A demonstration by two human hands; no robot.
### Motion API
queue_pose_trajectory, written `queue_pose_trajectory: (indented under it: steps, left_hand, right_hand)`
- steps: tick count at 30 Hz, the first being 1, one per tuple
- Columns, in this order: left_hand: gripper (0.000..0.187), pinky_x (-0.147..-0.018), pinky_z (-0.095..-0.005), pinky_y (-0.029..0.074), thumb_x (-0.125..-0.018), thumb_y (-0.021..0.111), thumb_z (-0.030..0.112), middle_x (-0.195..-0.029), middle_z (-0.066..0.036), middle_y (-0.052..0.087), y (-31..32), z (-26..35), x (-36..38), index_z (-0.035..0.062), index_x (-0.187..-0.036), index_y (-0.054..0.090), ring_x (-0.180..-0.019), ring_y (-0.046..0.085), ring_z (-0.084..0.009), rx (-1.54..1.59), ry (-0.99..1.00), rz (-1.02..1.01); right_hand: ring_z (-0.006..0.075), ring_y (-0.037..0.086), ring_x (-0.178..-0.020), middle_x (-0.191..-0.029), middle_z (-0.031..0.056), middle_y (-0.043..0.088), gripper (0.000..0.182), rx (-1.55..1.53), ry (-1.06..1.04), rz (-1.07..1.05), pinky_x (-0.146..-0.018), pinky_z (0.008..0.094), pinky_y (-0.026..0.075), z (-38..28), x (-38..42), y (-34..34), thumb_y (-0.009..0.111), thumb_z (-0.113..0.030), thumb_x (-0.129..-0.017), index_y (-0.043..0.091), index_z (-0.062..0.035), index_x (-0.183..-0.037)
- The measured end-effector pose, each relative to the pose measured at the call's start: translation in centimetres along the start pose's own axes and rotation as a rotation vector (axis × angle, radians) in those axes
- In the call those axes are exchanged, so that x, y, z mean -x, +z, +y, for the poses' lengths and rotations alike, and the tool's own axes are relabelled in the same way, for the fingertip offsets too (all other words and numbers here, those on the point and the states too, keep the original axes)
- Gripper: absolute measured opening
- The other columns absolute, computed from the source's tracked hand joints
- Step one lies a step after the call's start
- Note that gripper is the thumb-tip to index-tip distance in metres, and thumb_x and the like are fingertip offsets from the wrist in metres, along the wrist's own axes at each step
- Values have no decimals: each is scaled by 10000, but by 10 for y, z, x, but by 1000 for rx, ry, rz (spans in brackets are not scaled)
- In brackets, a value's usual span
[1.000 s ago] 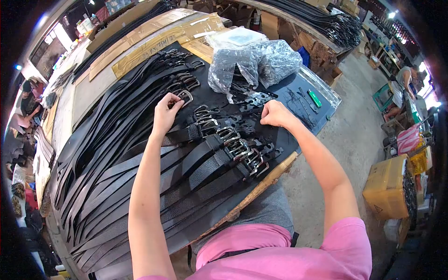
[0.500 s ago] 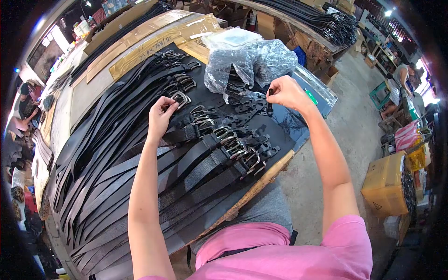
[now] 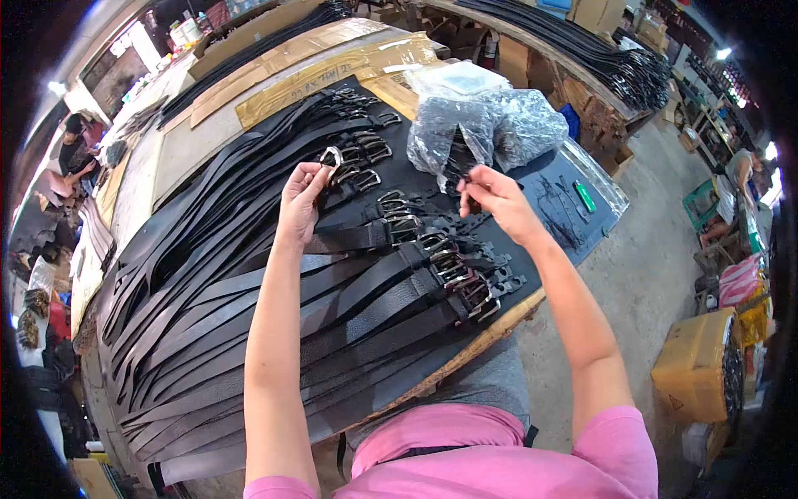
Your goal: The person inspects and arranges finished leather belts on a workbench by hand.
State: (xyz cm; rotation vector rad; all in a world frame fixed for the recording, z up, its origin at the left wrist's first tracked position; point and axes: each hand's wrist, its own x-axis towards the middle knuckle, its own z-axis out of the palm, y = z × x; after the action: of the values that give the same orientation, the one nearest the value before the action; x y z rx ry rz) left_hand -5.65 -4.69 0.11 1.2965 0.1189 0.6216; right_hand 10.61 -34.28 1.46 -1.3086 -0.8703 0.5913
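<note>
Several black leather belts lie side by side on the table, their metal buckles towards the right. My left hand pinches the silver frame of a belt buckle, raised a little above the belts. My right hand is closed, thumb and fingers together around a small black strip that is mostly hidden. It hovers in front of the clear plastic bags with dark pieces inside. Black plastic hangers stick out beyond the nearer buckles.
A green lighter and thin black scraps lie on the blue sheet at the right. Flattened cardboard covers the far side. A taped carton stands on the floor. Other people sit at the far left and far right.
My right hand has come inward and lower with the black strip, which stood upright and plainly visible before. My left hand has lifted the buckle slightly. The whole view has shifted, uncovering the lighter.
</note>
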Motion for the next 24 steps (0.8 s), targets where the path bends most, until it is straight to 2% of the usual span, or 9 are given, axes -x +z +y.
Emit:
queue_pose_trajectory:
  steps: [1,2,5,8,12,15,20,24]
  left_hand:
    - [81,-739,-206,414,-894,621,107,-925,-6,619,2,3,1,79,-949,569,-819,555,-78,27,-17,17]
    - [66,-753,-199,411,-893,620,100,-925,-10,631,4,6,2,77,-940,580,-831,556,-72,35,-11,19]
    - [53,-783,-202,410,-887,628,98,-930,-15,646,1,9,7,83,-920,589,-858,562,-70,84,-4,-2]
    - [82,-736,-218,430,-887,636,136,-922,4,611,-1,18,14,103,-923,570,-826,556,-82,103,-34,31]
    - [92,-767,-234,430,-889,636,157,-906,3,615,-2,29,21,102,-880,563,-841,550,-91,152,-7,3]
    - [101,-775,-233,429,-887,639,162,-899,1,625,0,32,24,93,-876,567,-837,551,-86,110,-9,-64]
    - [100,-772,-212,447,-883,646,156,-919,-15,651,-2,28,25,74,-895,589,-850,582,-69,116,-55,-139]
    - [91,-740,-214,465,-875,651,124,-901,-21,656,1,32,30,68,-929,604,-820,597,-81,95,-105,-110]
  right_hand:
    - [92,516,-638,-879,28,584,82,-82,40,-58,-597,228,453,-10,-9,13,483,-49,-939,531,-3,-988]
    - [69,491,-607,-807,25,575,105,-84,108,-60,-551,210,422,-14,-18,25,483,-56,-938,534,-5,-1015]
    - [52,450,-560,-681,-4,539,194,112,91,-170,-500,196,364,-8,-49,54,518,-65,-913,537,-39,-1104]
    - [31,419,-559,-702,-1,531,279,194,76,-251,-509,173,337,-3,-68,89,523,-65,-903,508,-84,-1181]
    - [43,429,-569,-690,-14,514,360,-141,-86,-253,-514,188,344,-14,-75,131,538,-57,-893,482,-113,-1244]
    - [35,428,-586,-678,-21,495,410,-125,-154,-282,-521,184,343,-20,-81,142,529,-42,-889,474,-131,-1285]
    - [9,400,-615,-691,-69,487,329,-48,-156,-333,-544,170,328,-38,-80,142,517,-21,-879,627,-123,-1172]
    - [8,393,-625,-692,-68,486,342,43,-150,-379,-560,170,324,-35,-82,136,519,-12,-863,628,-118,-1170]
